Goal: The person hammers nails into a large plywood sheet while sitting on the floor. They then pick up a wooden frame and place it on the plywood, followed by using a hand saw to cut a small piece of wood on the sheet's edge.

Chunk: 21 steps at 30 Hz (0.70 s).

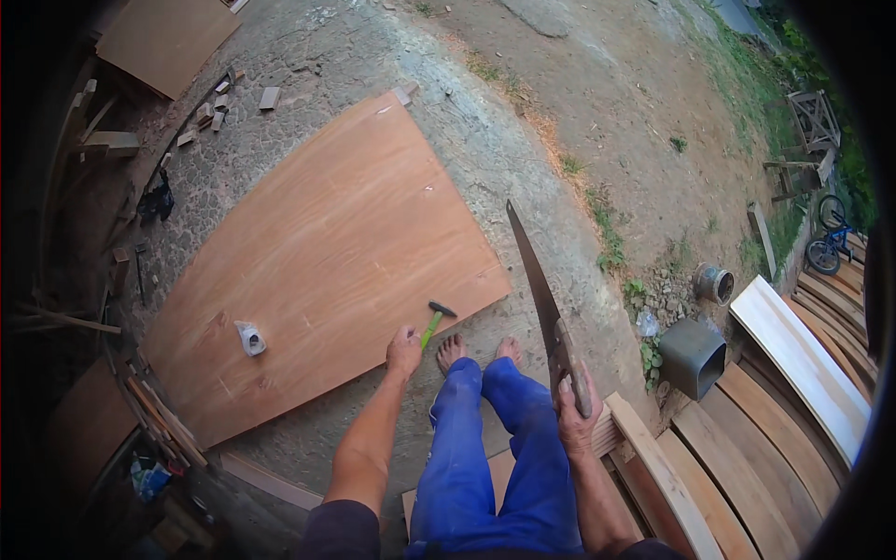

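Note:
My left hand (404, 352) is closed round the lower end of the green handle of a hammer (431, 329), whose dark head points away from me. The hammer is over the near edge of a large reddish-brown plywood sheet (327, 243); whether it touches the wood I cannot tell. On my right, a handsaw (538, 280) is held by its wooden handle in my closed right hand (576, 420). Its long blade points up and away, beside the sheet's right corner. A small white packet or roll (250, 339) rests on the left part of the sheet.
Wooden planks (747, 439) lie at the lower right, with a white-faced board (807, 364) on them. Nearby are a grey square container (693, 358) and a metal can (713, 284). Wood offcuts (213, 112) lie at the upper left. A blue bicycle (833, 241) is far right.

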### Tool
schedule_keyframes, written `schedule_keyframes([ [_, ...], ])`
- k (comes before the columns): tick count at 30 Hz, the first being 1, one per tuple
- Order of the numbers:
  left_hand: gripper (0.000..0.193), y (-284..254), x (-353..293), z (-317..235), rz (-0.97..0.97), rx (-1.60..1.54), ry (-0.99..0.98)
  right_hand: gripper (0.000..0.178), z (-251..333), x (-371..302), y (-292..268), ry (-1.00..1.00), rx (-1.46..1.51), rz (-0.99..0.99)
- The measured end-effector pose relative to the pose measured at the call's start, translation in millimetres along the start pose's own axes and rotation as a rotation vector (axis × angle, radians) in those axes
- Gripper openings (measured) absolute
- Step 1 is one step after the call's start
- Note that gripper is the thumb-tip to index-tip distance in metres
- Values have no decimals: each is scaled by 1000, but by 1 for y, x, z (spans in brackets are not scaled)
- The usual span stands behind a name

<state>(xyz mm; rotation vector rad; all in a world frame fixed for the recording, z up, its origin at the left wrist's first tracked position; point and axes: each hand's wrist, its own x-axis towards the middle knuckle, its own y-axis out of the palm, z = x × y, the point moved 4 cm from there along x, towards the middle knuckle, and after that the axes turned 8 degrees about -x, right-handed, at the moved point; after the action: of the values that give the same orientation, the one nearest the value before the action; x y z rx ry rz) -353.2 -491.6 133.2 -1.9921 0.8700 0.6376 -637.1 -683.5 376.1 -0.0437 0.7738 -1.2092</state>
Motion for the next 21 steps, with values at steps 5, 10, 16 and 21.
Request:
schedule_keyframes([
  [5, 45, 40, 39, 25, 27, 260, 368, 53, -70, 82, 51, -191, -62, 21],
  [10, 44, 86, 63, 116, 14, 479, 330, 54, -111, 159, 102, -376, 22, 75],
  [16, 36, 91, 71, 203, -164, 303, 604, 52, -109, 229, 136, -748, 46, 78],
  [21, 44, 63, 51, 197, -74, 445, 392, 52, -102, 243, 122, -981, 35, -65],
])
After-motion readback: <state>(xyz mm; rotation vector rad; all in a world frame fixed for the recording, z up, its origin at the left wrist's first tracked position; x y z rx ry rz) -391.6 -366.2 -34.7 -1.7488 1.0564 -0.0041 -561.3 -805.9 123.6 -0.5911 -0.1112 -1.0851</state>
